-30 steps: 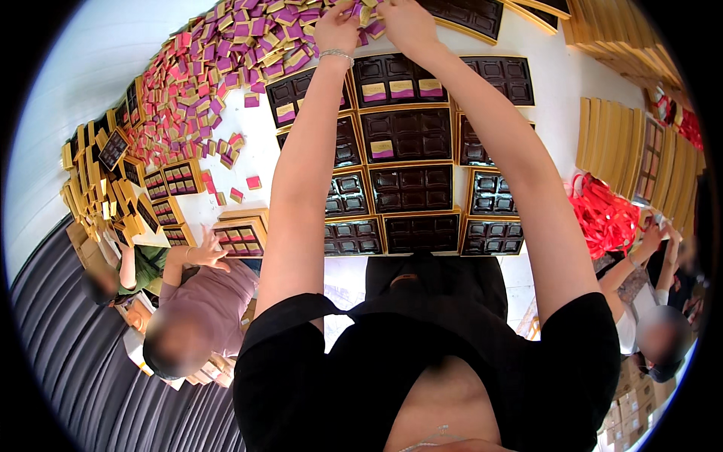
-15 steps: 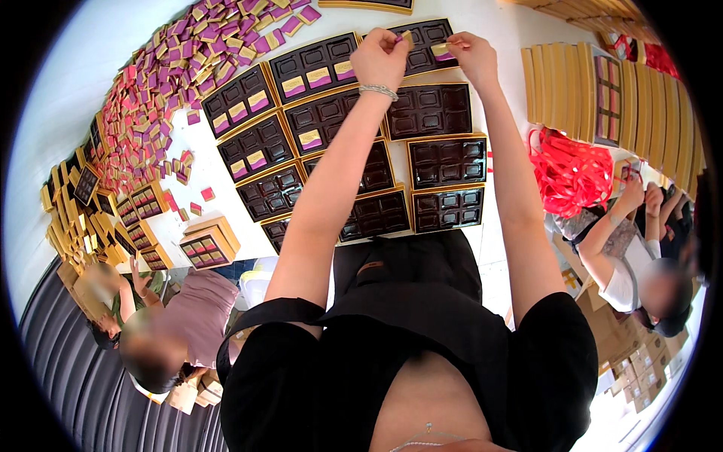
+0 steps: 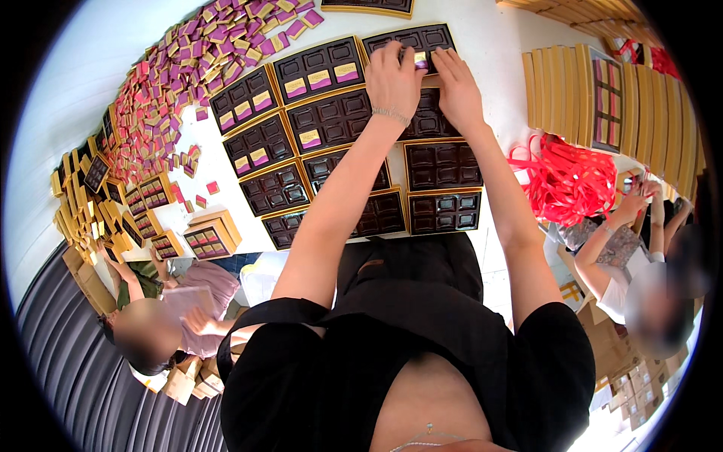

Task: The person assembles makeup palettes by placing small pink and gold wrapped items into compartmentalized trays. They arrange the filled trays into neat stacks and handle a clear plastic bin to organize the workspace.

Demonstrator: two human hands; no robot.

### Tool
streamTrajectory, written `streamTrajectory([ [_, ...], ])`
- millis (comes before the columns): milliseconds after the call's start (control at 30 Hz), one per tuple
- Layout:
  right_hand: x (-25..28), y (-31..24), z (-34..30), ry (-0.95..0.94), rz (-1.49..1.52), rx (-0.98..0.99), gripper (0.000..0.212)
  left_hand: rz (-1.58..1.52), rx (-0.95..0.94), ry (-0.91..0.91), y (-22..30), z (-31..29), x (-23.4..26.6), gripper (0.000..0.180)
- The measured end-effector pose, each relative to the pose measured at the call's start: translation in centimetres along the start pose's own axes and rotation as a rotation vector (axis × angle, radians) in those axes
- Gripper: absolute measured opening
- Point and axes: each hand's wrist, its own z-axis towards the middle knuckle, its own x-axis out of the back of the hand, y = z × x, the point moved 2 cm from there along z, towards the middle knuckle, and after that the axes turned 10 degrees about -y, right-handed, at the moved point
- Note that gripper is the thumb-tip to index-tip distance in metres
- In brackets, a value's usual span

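Small square chocolates wrapped in gold and purple lie in the dark moulded trays of gold-edged boxes. Both hands are over the far box (image 3: 399, 35) of the group. My left hand (image 3: 395, 81), with a bracelet at its wrist, rests palm down on its near row, fingers extended and slightly apart. Beside its index finger a wrapped chocolate (image 3: 420, 60) shows in a compartment. My right hand (image 3: 458, 92) touches the row's right end, fingers stretched out. What lies under the fingertips is hidden. A neighbouring box (image 3: 316, 68) has several chocolates in its near row.
A big heap of wrapped chocolates (image 3: 181, 83) covers the table's left. Other trays (image 3: 441, 166) stand nearer me. Red ribbons (image 3: 568, 181) pile up at right, below a row of upright gold boxes (image 3: 557, 94). People work at both sides.
My left hand has come down from holding a chocolate above the far box onto its near row. My right hand has gone from pinching a chocolate to stretched fingers resting there.
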Motion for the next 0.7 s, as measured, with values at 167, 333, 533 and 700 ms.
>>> streamTrajectory([
  [167, -1.4, 0.3, -1.1, -0.157, -0.232, 0.009, 0.054, 0.259, -0.184, -0.274, -1.0, -2.4, -2.2, 0.064],
  [333, -1.6, 0.7, -1.1, -0.184, -0.158, -0.006, 0.053, 0.323, -0.184, -0.325, -0.6, -2.3, -1.8, 0.064],
  [533, -0.8, -0.3, 0.0, -0.09, -0.209, 0.009, 0.042, 0.136, -0.187, -0.309, -1.1, -2.4, -0.2, 0.075],
  [700, -1.8, -6.1, 9.9, 0.122, 0.152, 0.118, 0.027, -0.259, 0.184, 0.066, -12.6, 3.1, 6.5, 0.058],
])
